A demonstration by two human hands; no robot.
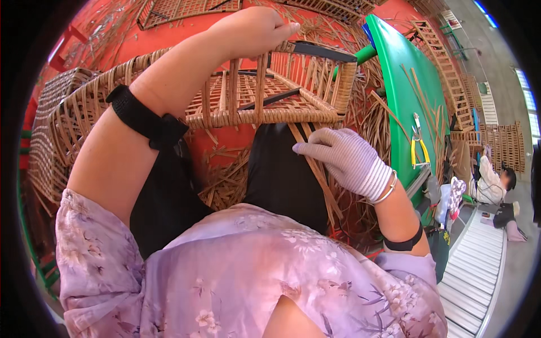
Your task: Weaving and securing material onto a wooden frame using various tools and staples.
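A woven rattan basket-like frame (225,118) lies across my knees, with open slats and black-wrapped bars. My bare left hand (251,32) is over its far upper rail, fingers curled closed; what they grip is hidden beneath the hand. My right hand (345,160), in a white striped knit glove, is just on the near side of the frame's edge, above my right thigh. Its fingers are bent together on flat tan rattan strips (323,181), which run from the frame's near edge down past the thigh.
A green plastic board (397,96) stands at the right, with yellow-handled pliers (418,147) and loose strips on it. More woven frames (445,73) lie around. Rattan scraps (225,183) litter the red floor. Another person (490,183) sits far right, near a white slatted bench (470,281).
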